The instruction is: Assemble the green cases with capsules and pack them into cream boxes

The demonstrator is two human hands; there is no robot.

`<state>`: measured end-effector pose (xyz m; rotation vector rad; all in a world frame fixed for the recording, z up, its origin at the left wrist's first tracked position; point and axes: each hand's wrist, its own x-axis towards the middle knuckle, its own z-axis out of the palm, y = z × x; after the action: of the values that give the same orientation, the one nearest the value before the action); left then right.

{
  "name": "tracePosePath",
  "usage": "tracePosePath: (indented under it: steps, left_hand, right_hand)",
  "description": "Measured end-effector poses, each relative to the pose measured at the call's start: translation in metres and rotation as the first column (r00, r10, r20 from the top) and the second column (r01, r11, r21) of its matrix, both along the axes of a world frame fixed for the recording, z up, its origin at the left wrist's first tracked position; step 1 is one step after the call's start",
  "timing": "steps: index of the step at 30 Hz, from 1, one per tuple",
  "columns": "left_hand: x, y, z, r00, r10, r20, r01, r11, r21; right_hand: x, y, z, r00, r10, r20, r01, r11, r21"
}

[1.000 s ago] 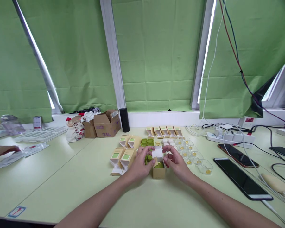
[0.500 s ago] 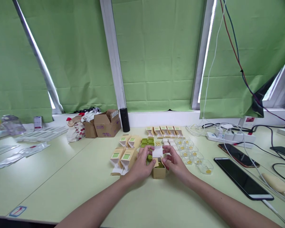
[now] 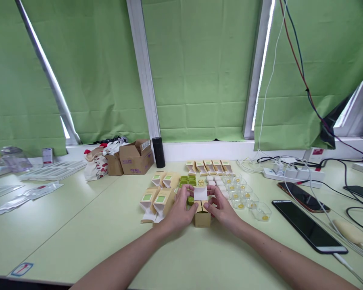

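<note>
A small kraft cardboard box (image 3: 202, 220) stands on the table in front of me, its white-lined lid flap raised at the back. My left hand (image 3: 180, 207) holds its left side, the thumb pressing on a side flap. On the other side my right hand (image 3: 223, 205) grips it the same way, thumb on the right flap. Both side flaps lie folded inward over the opening, so the contents are mostly hidden. Behind the left fingers sit several green square containers (image 3: 184, 178). Kraft boxes with green labels (image 3: 163, 199) lie to the left of my left hand.
Clear plastic cups with yellow pieces (image 3: 262, 212) sit to the right, beside white blocks (image 3: 219, 182). More kraft boxes (image 3: 210, 168) line the back. A phone (image 3: 310, 225), a power strip (image 3: 296, 175) and cables lie at right. A black cylinder (image 3: 159, 152) and carton (image 3: 137, 158) stand back left.
Both side flaps of the small box have been folded down over its opening, covering the green inside. My thumbs have come closer together; the box stays in place.
</note>
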<state>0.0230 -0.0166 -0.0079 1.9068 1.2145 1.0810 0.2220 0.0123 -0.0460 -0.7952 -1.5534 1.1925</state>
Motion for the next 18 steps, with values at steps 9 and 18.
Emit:
tracePosePath:
  steps: [9,18]
  left_hand:
    - [-0.0016,0.002,-0.0023,0.999,0.012,-0.048,-0.011,1.0,0.023]
    - [-0.0011,-0.0019,0.0042,0.991,0.036,-0.128,-0.03,0.998,0.053]
  right_hand:
    - [0.0015,-0.001,0.004,1.0,0.01,0.02,-0.009,0.999,-0.035]
    - [0.0006,0.0001,0.0008,1.0,0.017,0.012,-0.017,1.0,-0.006]
